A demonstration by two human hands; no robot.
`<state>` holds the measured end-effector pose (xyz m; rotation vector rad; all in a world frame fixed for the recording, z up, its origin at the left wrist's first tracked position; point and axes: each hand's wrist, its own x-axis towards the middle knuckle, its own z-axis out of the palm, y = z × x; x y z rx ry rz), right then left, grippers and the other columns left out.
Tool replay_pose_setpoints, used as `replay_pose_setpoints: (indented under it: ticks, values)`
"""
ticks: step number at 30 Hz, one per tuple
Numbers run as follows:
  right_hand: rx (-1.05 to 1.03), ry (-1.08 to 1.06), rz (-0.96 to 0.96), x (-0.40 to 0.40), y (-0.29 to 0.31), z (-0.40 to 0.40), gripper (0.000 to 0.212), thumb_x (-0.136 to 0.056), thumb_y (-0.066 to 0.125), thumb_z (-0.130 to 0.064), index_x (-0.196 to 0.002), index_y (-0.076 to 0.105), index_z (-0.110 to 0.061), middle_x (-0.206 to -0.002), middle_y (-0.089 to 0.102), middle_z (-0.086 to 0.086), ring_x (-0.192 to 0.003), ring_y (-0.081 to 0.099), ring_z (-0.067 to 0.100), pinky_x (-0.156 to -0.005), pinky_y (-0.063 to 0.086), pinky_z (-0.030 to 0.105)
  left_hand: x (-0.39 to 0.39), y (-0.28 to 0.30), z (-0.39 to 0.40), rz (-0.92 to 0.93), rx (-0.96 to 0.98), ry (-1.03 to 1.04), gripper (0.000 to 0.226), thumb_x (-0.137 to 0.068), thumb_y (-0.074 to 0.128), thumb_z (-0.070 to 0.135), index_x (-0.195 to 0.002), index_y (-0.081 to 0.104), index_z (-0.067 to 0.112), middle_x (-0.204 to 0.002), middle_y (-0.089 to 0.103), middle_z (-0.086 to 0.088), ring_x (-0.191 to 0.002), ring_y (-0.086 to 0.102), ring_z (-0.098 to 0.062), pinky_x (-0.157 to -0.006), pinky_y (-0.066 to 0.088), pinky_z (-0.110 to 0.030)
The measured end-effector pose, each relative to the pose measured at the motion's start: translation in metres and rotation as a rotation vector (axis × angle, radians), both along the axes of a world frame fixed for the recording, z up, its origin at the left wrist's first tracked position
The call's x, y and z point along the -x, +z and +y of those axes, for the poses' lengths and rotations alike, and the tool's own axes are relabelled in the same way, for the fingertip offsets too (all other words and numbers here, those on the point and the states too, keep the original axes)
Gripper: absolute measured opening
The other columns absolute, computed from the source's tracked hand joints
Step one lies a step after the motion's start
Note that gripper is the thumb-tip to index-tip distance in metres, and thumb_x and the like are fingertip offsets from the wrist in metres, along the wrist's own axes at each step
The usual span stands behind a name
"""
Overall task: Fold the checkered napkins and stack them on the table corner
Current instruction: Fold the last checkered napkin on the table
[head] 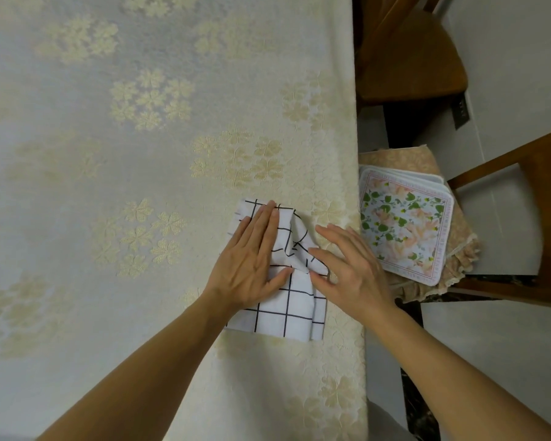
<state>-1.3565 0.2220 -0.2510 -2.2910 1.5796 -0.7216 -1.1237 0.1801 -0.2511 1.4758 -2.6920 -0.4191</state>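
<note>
A white napkin with a black check (pixel 287 310) lies partly folded on the table near its right edge. Its upper middle is bunched into wrinkles. My left hand (pixel 248 265) lies flat on the napkin's left half with straight fingers pressing it down. My right hand (pixel 350 265) rests at the napkin's right side, fingers straight and spread, with the thumb and fingertips touching the crumpled fold. No other checkered napkin shows.
A cream tablecloth with embossed flowers (pixel 140 154) covers the table. Right of the table edge, a chair with a beige cushion (pixel 458 243) holds a stack of floral-print mats (pixel 401 227). A second wooden chair (pixel 411 49) stands farther back.
</note>
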Motion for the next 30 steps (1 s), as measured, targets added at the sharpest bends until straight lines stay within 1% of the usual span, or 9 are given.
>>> replay_pose_setpoints:
  ticks: [5,11,16,19,22,24,26,28,30]
  values:
    - [0.037,0.001,-0.093,-0.010,-0.001,0.002,0.024,-0.085,0.071,-0.020,-0.104,0.076,-0.008,-0.133,0.061,0.013,-0.127,0.056,0.030,-0.114,0.036,0.053,0.003,-0.001,0.002,0.060,-0.016,0.048,0.092,-0.096,0.031,0.065,-0.158,0.002,0.003,-0.167,0.000,-0.011,-0.155,0.001,-0.022,-0.125,0.014,-0.043]
    - [0.083,-0.078,-0.194,-0.022,0.002,0.004,0.015,-0.089,0.065,-0.013,-0.095,0.077,-0.006,-0.125,0.064,0.014,-0.118,0.060,0.029,-0.116,0.033,0.052,0.003,0.005,0.004,0.073,0.005,0.082,0.097,-0.094,0.037,0.067,-0.158,0.003,0.003,-0.167,0.002,-0.011,-0.155,0.003,-0.021,-0.125,0.012,-0.040]
    - [0.182,-0.142,-0.116,-0.014,0.007,0.007,0.007,-0.086,0.071,-0.007,-0.088,0.077,-0.006,-0.115,0.067,0.015,-0.109,0.065,0.030,-0.111,0.036,0.059,0.000,0.006,0.007,0.071,-0.017,0.106,0.101,-0.092,0.034,0.072,-0.158,0.002,0.003,-0.167,0.002,-0.012,-0.155,0.002,-0.021,-0.126,0.009,-0.038]
    - [0.196,-0.127,-0.081,-0.008,0.009,0.005,0.008,-0.083,0.074,-0.007,-0.090,0.077,-0.008,-0.118,0.067,0.014,-0.110,0.064,0.029,-0.111,0.036,0.059,0.000,0.005,0.008,0.067,-0.020,0.105,0.102,-0.092,0.031,0.074,-0.158,0.001,0.003,-0.167,0.002,-0.013,-0.155,0.002,-0.021,-0.126,0.010,-0.039]
    - [0.114,-0.074,-0.071,-0.004,0.002,-0.004,0.023,-0.078,0.076,-0.008,-0.101,0.076,-0.009,-0.130,0.061,0.013,-0.119,0.058,0.031,-0.112,0.034,0.058,0.000,0.004,0.008,0.086,-0.023,0.102,0.104,-0.091,0.035,0.074,-0.158,0.001,0.002,-0.167,0.002,-0.013,-0.155,0.003,-0.022,-0.125,0.013,-0.042]
    - [0.045,-0.030,-0.054,-0.001,-0.004,-0.013,0.037,-0.077,0.078,-0.015,-0.113,0.074,-0.010,-0.138,0.055,0.012,-0.127,0.053,0.031,-0.115,0.030,0.057,-0.001,0.003,0.007,0.094,-0.025,0.103,0.104,-0.090,0.037,0.073,-0.158,0.001,0.003,-0.167,0.002,-0.012,-0.155,0.003,-0.021,-0.125,0.011,-0.039]
    - [0.008,-0.004,-0.040,-0.002,-0.008,-0.022,0.042,-0.078,0.079,-0.021,-0.118,0.072,-0.012,-0.141,0.052,0.012,-0.130,0.051,0.031,-0.116,0.028,0.057,-0.002,0.003,0.006,0.088,-0.024,0.099,0.105,-0.090,0.039,0.073,-0.158,0.000,0.004,-0.167,0.002,-0.011,-0.155,0.003,-0.020,-0.126,0.008,-0.037]
    - [0.028,0.001,-0.029,-0.005,-0.010,-0.031,0.035,-0.076,0.083,-0.016,-0.110,0.075,-0.011,-0.138,0.055,0.013,-0.126,0.053,0.032,-0.115,0.031,0.056,-0.002,0.002,0.006,0.082,-0.020,0.097,0.105,-0.090,0.040,0.073,-0.158,0.000,0.003,-0.167,0.003,-0.012,-0.155,0.003,-0.020,-0.126,0.007,-0.036]
    - [0.090,0.012,-0.011,-0.008,-0.010,-0.035,0.022,-0.076,0.083,-0.010,-0.097,0.077,-0.008,-0.131,0.061,0.015,-0.119,0.057,0.033,-0.113,0.033,0.055,-0.002,0.002,0.006,0.082,-0.013,0.099,0.106,-0.090,0.041,0.073,-0.158,0.000,0.003,-0.167,0.003,-0.013,-0.155,0.003,-0.020,-0.126,0.006,-0.035]
